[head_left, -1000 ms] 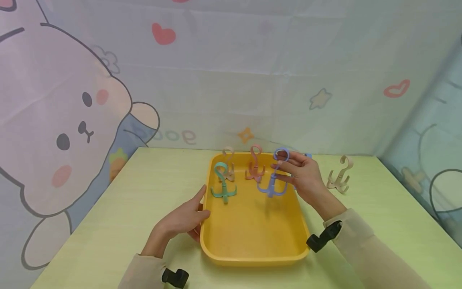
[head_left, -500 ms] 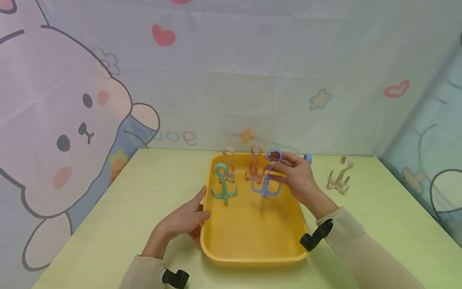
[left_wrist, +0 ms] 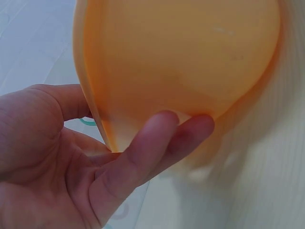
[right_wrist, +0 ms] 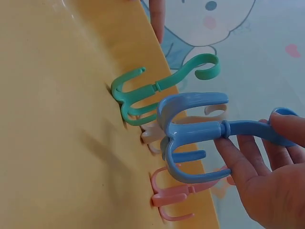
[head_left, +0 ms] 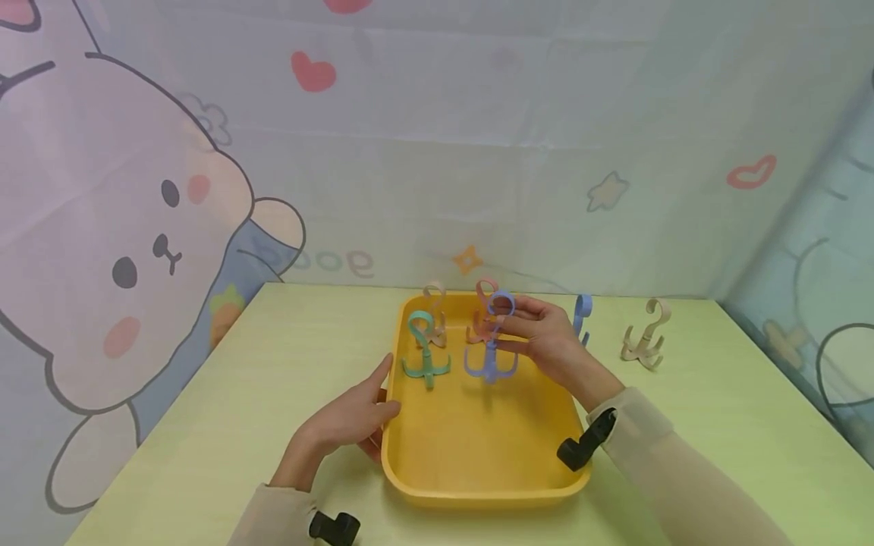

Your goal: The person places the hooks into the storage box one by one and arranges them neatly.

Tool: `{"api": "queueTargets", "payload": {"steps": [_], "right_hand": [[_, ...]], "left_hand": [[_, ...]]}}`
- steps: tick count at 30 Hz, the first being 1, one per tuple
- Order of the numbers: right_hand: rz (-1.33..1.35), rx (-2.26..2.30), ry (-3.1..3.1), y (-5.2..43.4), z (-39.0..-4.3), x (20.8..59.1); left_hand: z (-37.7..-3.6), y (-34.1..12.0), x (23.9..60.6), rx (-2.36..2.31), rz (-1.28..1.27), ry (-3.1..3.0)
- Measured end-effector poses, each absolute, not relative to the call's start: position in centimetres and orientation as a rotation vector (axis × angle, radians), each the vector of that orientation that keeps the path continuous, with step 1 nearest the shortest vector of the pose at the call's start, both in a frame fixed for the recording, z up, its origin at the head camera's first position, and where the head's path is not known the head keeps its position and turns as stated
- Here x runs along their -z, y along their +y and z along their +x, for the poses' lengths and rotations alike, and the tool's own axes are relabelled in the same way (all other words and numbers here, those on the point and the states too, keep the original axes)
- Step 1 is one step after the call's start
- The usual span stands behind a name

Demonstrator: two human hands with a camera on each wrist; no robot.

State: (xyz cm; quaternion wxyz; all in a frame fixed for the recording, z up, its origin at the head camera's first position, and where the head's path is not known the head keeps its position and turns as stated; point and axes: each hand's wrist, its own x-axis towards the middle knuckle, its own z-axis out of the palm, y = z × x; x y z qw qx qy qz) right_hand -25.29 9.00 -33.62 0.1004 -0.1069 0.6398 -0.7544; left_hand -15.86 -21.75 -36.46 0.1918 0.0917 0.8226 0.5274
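My right hand [head_left: 549, 337] pinches a blue hook hanger [head_left: 490, 364] by its curved upper end. The hanger hangs upright over a yellow tray [head_left: 485, 499], its several prongs pointing up. In the right wrist view a gap and a shadow lie between its base and the tray floor. Inside the tray stand a green hook hanger [head_left: 427, 368], a pink one [right_wrist: 171, 196] and a beige one [head_left: 435, 334], all near the far end. My left hand [head_left: 348, 413] holds the tray's left side, thumb at the rim and other fingers [left_wrist: 143, 152] against the outside.
Right of the tray, a second beige hook hanger [head_left: 643, 345] stands on the pale green table [head_left: 703, 425]. Another blue hanger [head_left: 583, 312] is partly hidden behind my right hand. A printed cloth [head_left: 437, 152] hangs behind the table.
My right hand has carried the blue hanger leftward and slightly lower over the tray. The other blue hanger beyond that hand shows more now. My left hand stays on the tray.
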Motion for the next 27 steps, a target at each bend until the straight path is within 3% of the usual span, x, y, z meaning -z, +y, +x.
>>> {"api": "queueTargets", "payload": {"steps": [27], "right_hand": [[-0.22,2.195,1.899,8.6,-27.5,35.8]], "left_hand": [[-15.9,-21.9,36.5,-1.5,0.274,2.292]]}}
